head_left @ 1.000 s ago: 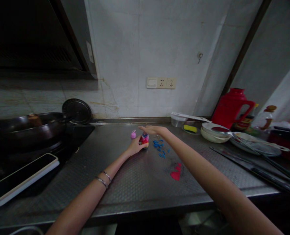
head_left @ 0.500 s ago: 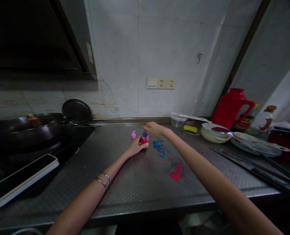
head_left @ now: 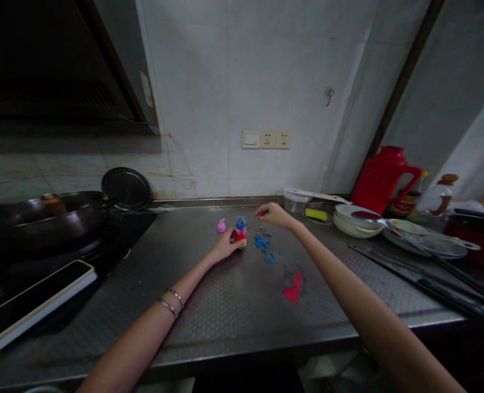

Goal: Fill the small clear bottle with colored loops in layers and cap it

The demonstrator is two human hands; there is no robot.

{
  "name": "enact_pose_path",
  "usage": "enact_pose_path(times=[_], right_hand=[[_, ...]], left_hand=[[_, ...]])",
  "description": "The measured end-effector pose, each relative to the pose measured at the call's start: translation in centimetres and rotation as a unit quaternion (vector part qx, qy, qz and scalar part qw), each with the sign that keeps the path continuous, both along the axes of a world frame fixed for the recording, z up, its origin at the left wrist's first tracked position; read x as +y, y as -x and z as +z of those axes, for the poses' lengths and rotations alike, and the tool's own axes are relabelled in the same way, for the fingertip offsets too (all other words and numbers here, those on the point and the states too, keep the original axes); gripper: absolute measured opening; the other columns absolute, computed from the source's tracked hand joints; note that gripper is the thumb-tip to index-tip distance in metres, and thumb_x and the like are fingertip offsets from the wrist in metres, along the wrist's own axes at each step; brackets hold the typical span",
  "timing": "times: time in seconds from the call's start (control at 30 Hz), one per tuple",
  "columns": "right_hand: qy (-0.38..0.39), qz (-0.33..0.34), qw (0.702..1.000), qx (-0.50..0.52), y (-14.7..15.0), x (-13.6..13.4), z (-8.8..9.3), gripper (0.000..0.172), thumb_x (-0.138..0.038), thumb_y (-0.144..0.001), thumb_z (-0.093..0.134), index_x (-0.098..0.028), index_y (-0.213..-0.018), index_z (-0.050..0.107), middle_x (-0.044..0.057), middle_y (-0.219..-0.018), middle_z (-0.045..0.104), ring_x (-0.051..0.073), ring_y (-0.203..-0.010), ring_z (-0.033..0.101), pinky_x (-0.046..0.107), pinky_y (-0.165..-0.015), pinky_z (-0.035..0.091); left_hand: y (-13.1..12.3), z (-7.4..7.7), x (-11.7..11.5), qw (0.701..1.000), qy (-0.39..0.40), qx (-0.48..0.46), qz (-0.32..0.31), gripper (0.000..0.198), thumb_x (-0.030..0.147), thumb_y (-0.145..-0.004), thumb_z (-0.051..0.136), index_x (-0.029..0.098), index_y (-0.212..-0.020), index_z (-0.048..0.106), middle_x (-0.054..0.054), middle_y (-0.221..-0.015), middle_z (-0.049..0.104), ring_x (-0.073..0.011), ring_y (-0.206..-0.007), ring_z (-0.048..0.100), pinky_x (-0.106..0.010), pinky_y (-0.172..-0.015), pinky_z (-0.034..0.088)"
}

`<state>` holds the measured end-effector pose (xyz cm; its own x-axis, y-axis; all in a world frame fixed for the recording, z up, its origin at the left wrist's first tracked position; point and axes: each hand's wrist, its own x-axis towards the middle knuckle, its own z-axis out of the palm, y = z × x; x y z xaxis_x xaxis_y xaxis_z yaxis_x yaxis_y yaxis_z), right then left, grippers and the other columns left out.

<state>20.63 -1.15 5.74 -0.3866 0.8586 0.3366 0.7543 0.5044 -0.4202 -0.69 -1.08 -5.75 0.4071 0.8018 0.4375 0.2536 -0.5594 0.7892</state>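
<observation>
My left hand (head_left: 225,244) is wrapped round a small clear bottle (head_left: 240,232) upright on the metal counter. Its contents form coloured layers, with blue at the top, then pink, red and yellow. To its left stands a small pink cap (head_left: 221,225) with a loop. My right hand (head_left: 273,214) hovers to the right of the bottle, apart from it, with fingers pinched together and pointing down; whether anything is between them is hidden. Below that hand lies a loose scatter of small blue pieces (head_left: 264,245), perhaps little bands. Nearer me is a flat red jagged patch (head_left: 293,289).
A yellow sponge (head_left: 316,215), a clear plastic tub (head_left: 294,201) and stacked bowls (head_left: 356,225) stand at the right, near a red thermos (head_left: 383,180). Long black tongs (head_left: 422,284) lie front right. At left are a wok (head_left: 41,224) and a white-edged slab (head_left: 41,305).
My right hand has moved away from the bottle's mouth to the right, over the blue pieces. The bottle's top now shows. My left hand keeps its hold.
</observation>
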Motion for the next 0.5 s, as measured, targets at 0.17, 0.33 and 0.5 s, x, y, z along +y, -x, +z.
enact_pose_path(times=[0.17,0.33,0.5], right_hand=[[0.114,-0.031,0.981,-0.155,-4.5,-1.4,-4.8,0.026,-0.005,-0.061,0.050,-0.013,-0.076,0.069,0.003,-0.071,0.068,0.012,-0.065,0.059,0.017,-0.057,0.040],[0.155,-0.036,0.976,-0.146,-6.4,-3.0,-7.3,0.026,-0.009,-0.058,0.053,-0.013,-0.079,0.066,0.002,-0.073,0.066,0.012,-0.064,0.057,0.017,-0.054,0.038],[0.157,-0.014,0.982,-0.106,-6.1,-3.2,-7.9,0.027,-0.011,-0.055,0.052,-0.014,-0.079,0.064,0.001,-0.071,0.064,0.012,-0.063,0.055,0.018,-0.054,0.038]], left_hand=[[0.0,0.6,-0.5,1.000,-0.002,0.016,-0.003,0.038,0.039,-0.073,0.060,0.013,-0.099,0.052,-0.007,-0.092,0.060,-0.0171,-0.082,0.058,-0.032,-0.077,0.046],[0.0,0.8,-0.8,1.000,-0.006,0.019,0.012,0.038,0.038,-0.071,0.062,0.013,-0.097,0.053,-0.008,-0.091,0.060,-0.0180,-0.081,0.059,-0.033,-0.077,0.047],[-0.1,0.8,-0.8,1.000,0.002,0.006,0.001,0.036,0.039,-0.071,0.061,0.013,-0.094,0.052,-0.008,-0.092,0.059,-0.0178,-0.081,0.059,-0.033,-0.077,0.047]])
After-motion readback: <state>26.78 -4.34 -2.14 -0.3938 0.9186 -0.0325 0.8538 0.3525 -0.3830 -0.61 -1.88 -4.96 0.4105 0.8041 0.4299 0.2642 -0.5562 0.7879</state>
